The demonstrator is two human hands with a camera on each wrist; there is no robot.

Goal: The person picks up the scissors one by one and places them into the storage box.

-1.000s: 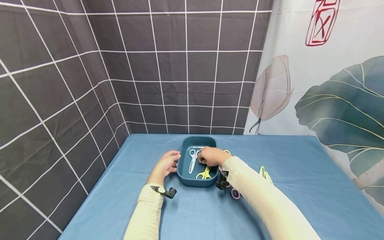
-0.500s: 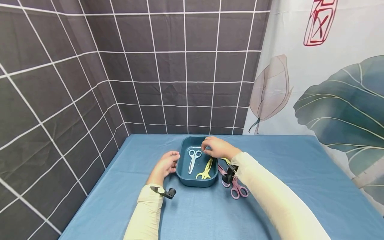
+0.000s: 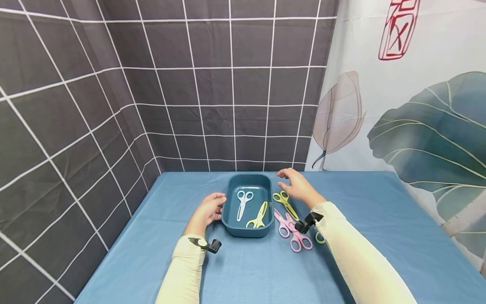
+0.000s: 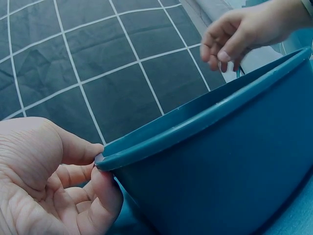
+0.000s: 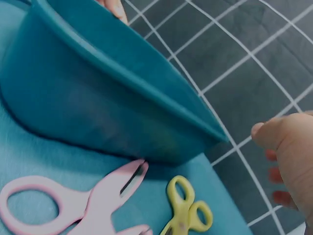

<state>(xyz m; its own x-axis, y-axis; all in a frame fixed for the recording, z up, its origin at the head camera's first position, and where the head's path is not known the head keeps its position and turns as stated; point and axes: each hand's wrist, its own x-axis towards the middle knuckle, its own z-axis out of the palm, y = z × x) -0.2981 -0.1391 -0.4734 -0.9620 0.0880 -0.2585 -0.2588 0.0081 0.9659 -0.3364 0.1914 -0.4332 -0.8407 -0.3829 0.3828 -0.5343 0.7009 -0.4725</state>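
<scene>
My left hand point(image 3: 209, 209) pinches the left rim of a blue plastic bin point(image 3: 247, 232), thumb on top and fingers below, as the left wrist view shows. Inside the bin lie white scissors point(image 3: 243, 205) and yellow scissors point(image 3: 259, 216). My right hand point(image 3: 298, 185) hovers to the right of the bin with nothing in it, its fingers loosely bent. Below it, another pair of yellow scissors point(image 3: 285, 205) lies on the cloth beside the bin. Closer to me are pink scissors point(image 3: 294, 232), overlapping each other. In the right wrist view pink scissors point(image 5: 98, 205) point toward the bin's wall.
A blue cloth point(image 3: 243, 270) covers the table. A green-yellow scissors handle point(image 3: 320, 238) peeks out under the right sleeve. Dark gridded fabric point(image 3: 212, 84) stands behind and to the left, a printed white curtain point(image 3: 353, 143) at the back right.
My right hand has lifted out of the bin, over its right rim, and moved right. The scissors on the cloth are more exposed. The left hand keeps its hold on the rim.
</scene>
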